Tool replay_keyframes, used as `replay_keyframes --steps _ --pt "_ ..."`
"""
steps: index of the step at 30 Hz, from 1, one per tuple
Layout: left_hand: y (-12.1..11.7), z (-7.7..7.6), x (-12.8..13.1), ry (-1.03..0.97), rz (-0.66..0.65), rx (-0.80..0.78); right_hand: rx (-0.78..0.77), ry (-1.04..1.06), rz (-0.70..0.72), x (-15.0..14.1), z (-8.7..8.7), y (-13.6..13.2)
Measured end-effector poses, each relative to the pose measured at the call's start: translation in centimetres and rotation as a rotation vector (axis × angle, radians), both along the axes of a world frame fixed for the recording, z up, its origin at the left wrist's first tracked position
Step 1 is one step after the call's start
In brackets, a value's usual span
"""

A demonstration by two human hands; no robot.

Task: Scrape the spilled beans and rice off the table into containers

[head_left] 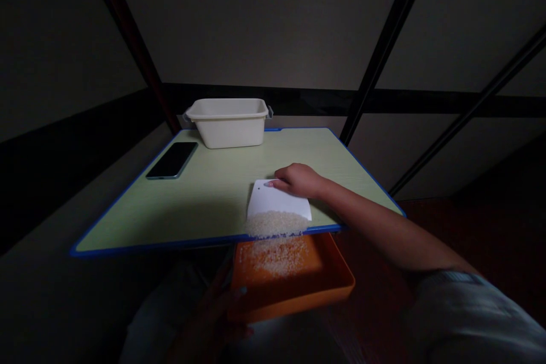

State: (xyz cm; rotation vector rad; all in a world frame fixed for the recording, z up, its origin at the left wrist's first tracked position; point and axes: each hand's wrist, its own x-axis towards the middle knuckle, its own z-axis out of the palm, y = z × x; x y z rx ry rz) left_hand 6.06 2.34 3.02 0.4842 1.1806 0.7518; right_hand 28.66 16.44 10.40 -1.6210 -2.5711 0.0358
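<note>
My right hand (298, 180) grips the far edge of a white plastic scraper (278, 199), which lies tilted on the table near its front edge. Along the scraper's near side a heap of white rice (277, 223) spills over the table edge. Grains drop into an orange tray (328, 290), and some rice is scattered on its bottom. The tray is below and in front of the table edge. In dim light, my left hand (224, 301) holds the tray by its left side, with fingers over the rim and beneath.
The pale green table (205, 193) has a blue rim. A cream-coloured plastic tub (232, 128) with grey side handles stands at the back left. A dark-screened phone (173, 160) lies near the left edge. Behind the table is a panelled wall (264, 23).
</note>
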Motion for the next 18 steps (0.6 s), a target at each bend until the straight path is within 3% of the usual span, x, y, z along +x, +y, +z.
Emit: replay_keyframes --steps 9,18 --pt "-0.1 0.3 -0.1 0.006 -0.035 0.034 0.006 0.033 0.034 0.0 0.3 -1.2" --pt "-0.2 0.3 -0.1 -0.004 -0.039 0.055 0.000 0.034 0.059 0.2 0.0 -0.8"
